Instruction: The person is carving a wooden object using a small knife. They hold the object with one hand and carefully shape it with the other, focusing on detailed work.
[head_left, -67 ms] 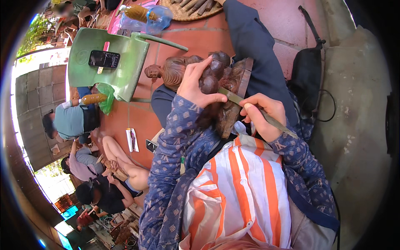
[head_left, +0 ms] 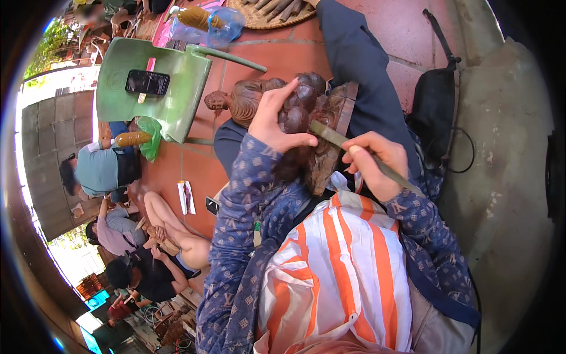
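Observation:
A dark brown carved wooden statue (head_left: 240, 97) lies across my lap. Its small robed figure points left, and its flat base is to the right. My left hand (head_left: 274, 124) wraps round the statue's rounded lobes from the near side, thumb and forefinger spread over them. Between the thumb and fingers of my right hand (head_left: 377, 162) is a narrow olive-green strip (head_left: 330, 133), perhaps folded sandpaper. Its far end rests against the carving beside the lobes, close to my left thumb. The other end trails back under my right palm towards the wrist.
A green plastic chair (head_left: 177, 112) with a phone (head_left: 147, 82) on it stands at left. Beyond are a bottle in a blue bag (head_left: 221, 26) and a woven tray (head_left: 253, 22) of wooden-handled tools. A black bag (head_left: 433, 112) lies at right. Several people sit at left.
My right hand has shifted slightly right, and the strip shows more of its flat face. The left thumb has drawn back a little to the left. The statue stays in place.

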Demonstrator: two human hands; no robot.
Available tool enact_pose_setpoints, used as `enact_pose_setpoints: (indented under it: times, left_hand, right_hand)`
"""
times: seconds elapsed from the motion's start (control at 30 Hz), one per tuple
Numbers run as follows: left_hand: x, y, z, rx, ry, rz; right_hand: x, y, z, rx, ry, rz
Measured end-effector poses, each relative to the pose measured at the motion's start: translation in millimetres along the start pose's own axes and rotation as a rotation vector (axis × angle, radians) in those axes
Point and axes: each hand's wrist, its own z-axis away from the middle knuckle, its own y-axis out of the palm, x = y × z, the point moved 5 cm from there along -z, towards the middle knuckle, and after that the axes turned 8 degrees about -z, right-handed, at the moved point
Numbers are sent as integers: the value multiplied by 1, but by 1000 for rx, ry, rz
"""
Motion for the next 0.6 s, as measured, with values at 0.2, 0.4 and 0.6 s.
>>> enact_pose_setpoints:
  times: [0.2,0.4,0.6]
  left_hand:
    - [36,-3,18,-98,-228,599]
    - [61,-12,30,-222,-285,719]
    - [42,1,15,-81,-55,640]
  right_hand:
    - [9,-49,-2,-175,-86,-130]
    - [4,-55,7,-183,-71,-108]
    - [-7,-3,4,28,-14,-56]
